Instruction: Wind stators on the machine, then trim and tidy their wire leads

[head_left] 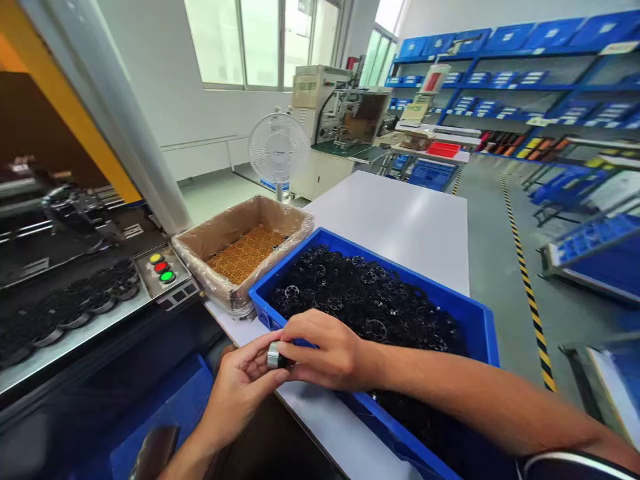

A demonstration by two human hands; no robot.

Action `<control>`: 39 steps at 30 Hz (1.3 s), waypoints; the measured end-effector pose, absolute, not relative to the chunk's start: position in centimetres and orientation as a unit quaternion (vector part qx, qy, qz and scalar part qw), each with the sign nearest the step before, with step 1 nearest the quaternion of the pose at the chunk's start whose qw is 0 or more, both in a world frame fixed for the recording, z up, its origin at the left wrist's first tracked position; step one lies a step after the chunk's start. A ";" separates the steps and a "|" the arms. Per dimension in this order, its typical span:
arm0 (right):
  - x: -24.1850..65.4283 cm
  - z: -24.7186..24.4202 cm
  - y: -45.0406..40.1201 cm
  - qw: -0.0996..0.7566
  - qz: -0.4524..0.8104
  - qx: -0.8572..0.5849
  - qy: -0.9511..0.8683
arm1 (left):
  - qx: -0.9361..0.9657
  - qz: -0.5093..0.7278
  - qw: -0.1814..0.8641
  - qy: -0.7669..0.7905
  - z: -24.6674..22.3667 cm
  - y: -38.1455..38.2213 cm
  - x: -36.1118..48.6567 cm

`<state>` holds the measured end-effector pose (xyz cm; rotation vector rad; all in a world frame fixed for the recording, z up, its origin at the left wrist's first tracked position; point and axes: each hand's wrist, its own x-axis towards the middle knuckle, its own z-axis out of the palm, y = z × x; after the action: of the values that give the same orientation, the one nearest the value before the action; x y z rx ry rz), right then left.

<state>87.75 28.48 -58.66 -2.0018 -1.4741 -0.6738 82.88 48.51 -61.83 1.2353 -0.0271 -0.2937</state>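
Note:
My left hand and my right hand meet in front of the blue bin, fingers closed around a small silver metal ring. A dark piece shows at the ring's right side, partly hidden by my fingers. My right forearm passes over the blue bin, which holds a heap of black round plastic parts with spokes. The bin rests on a white table.
A plastic-lined carton with a patterned brown sheet stands left of the bin. Further left, a machine carries a button panel and a row of black parts. A white fan and blue shelving are behind.

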 end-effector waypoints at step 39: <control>97.2 -60.5 22.7 -0.074 0.022 -0.978 -0.194 | 0.541 -0.097 0.835 0.012 -62.2 52.3 81.8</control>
<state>97.18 22.73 -60.53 -3.2256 -0.6409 0.0733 81.79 52.35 -62.23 1.1452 0.0246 -0.2045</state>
